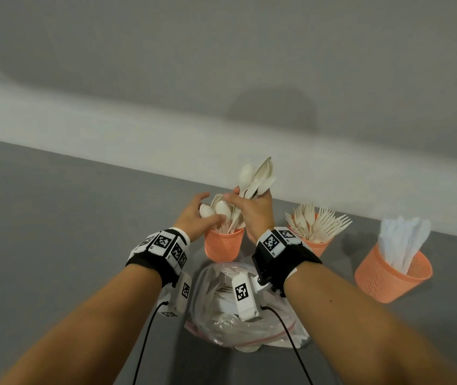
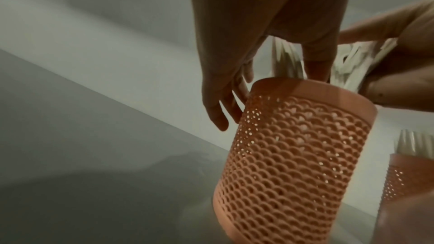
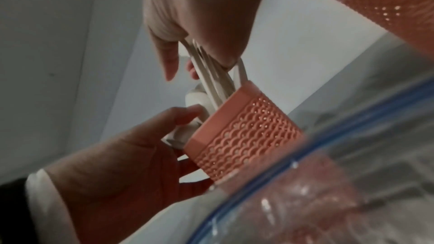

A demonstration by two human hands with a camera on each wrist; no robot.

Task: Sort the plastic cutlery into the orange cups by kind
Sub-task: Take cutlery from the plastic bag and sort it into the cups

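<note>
Head view, spoon cup, fork cup, knife cup

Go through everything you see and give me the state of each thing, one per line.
Left orange perforated plastic cup: upright, holds cream spoons.
Bundle of cream plastic spoons: gripped by right hand, handles entering that cup.
Left hand: fingers on spoon bowls in the cup.
Middle orange cup: upright, full of forks.
Right orange cup: tilted, holds white knives.
Clear zip bag: lying flat, cutlery inside.

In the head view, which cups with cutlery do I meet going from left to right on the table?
spoon cup → fork cup → knife cup
</note>
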